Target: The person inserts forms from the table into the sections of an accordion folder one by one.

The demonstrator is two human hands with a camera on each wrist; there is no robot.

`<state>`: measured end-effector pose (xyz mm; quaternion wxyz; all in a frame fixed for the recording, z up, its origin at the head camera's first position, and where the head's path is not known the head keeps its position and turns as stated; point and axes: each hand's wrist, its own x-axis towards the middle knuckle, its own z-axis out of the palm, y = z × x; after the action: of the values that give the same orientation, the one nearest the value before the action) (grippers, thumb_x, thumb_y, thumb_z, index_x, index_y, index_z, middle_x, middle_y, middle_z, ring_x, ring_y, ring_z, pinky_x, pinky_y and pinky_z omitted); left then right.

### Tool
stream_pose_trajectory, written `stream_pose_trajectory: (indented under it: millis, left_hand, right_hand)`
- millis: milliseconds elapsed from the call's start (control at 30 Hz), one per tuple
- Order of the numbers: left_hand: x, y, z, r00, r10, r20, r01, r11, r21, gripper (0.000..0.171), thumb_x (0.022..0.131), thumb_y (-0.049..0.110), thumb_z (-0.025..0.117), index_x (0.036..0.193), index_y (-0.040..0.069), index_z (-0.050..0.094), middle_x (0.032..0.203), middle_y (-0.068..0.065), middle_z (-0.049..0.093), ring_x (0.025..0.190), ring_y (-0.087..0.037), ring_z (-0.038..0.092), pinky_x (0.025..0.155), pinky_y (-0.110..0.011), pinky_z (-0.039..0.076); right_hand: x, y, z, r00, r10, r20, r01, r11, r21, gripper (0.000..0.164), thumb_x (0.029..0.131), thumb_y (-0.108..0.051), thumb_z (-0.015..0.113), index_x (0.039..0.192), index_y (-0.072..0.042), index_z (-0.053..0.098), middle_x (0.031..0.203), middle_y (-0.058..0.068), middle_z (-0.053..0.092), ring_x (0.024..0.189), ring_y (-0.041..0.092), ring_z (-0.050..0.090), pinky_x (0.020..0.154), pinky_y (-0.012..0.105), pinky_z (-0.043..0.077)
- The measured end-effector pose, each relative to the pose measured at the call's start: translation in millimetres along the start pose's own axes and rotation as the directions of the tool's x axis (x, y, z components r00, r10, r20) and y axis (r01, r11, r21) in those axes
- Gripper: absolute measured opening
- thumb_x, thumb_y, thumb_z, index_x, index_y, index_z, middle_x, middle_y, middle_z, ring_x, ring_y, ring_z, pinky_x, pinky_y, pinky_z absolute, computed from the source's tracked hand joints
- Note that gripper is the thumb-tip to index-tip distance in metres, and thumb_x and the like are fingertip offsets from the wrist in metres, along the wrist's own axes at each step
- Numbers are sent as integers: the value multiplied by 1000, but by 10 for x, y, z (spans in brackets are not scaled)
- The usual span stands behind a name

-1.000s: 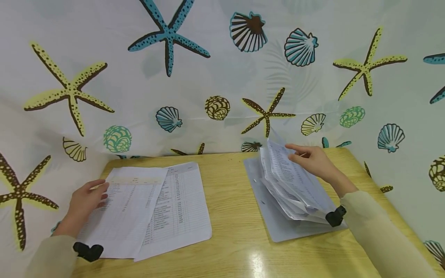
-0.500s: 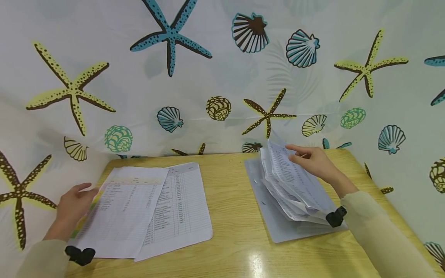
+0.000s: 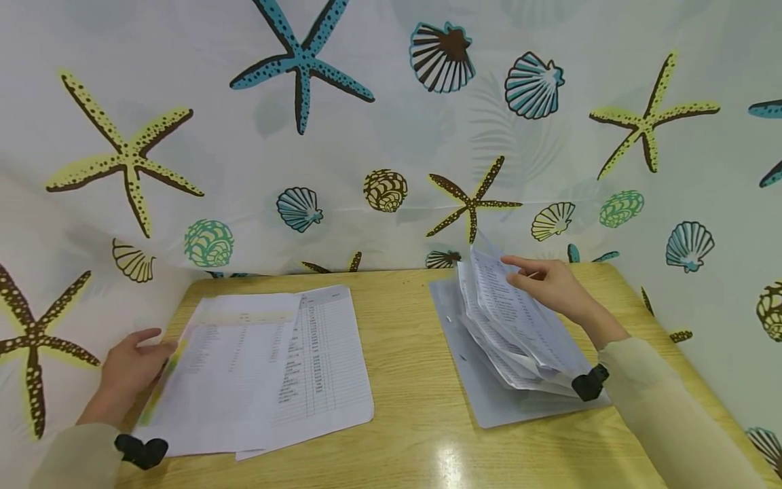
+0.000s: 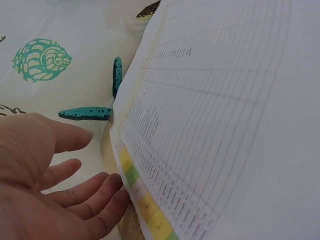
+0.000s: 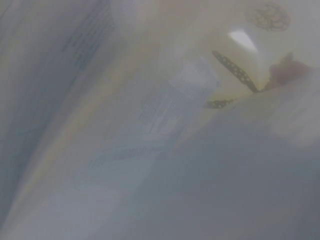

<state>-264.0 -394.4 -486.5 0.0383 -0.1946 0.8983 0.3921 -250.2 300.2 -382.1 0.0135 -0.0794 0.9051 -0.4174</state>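
In the head view, my left hand (image 3: 131, 363) is at the left edge of the top printed sheet (image 3: 226, 380). The left wrist view shows its fingers loosely bent, the fingertips at the edge of a page with a yellow and green strip (image 4: 145, 200). Beneath the top sheet, a second printed sheet (image 3: 330, 346) sticks out on the right. My right hand (image 3: 546, 282) pinches the clear cover of a grey plastic folder (image 3: 470, 390), and a fanned stack of papers (image 3: 497, 292) stands partly raised in it. Blurred translucent plastic fills the right wrist view.
Everything lies on a wooden table (image 3: 403, 353), with bare wood between the sheets and the folder. A white cloth (image 3: 366, 122) printed with starfish and shells hangs behind and at both sides.
My left hand has drawn left from over the sheet to its edge. The top sheet has shifted right over the second one, baring a coloured strip. My right hand holds still.
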Motion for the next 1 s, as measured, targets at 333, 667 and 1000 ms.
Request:
stream_pose_trajectory:
  millis: [333,667,1000]
  left_hand:
    - [9,-27,95,1000,-24,-2,24,999,24,77,97,30,72,155,-9,40,142,-38,55,97,-29,67,62,-22,48]
    - [-111,18,273,997,-75,-19,76,996,45,58,97,25,71,139,-10,53,132,-38,56,109,-44,55,72,-34,42]
    - [-68,11,287,999,-46,5,46,998,46,57,99,26,65,143,-8,55,139,-36,57,111,-42,59,73,-30,42]
  right_hand:
    - [-8,8,9,1000,7,-3,-7,1000,-7,47,106,-30,65,150,-18,60,116,17,67,80,19,53,61,27,40]
    - [-6,20,32,1000,5,-1,-5,1000,5,46,106,-30,65,150,-18,61,114,17,67,77,17,52,60,27,40]
    - [-6,4,16,1000,3,-5,-3,1000,-3,46,106,-30,65,150,-18,61,114,16,67,79,18,54,61,28,41]
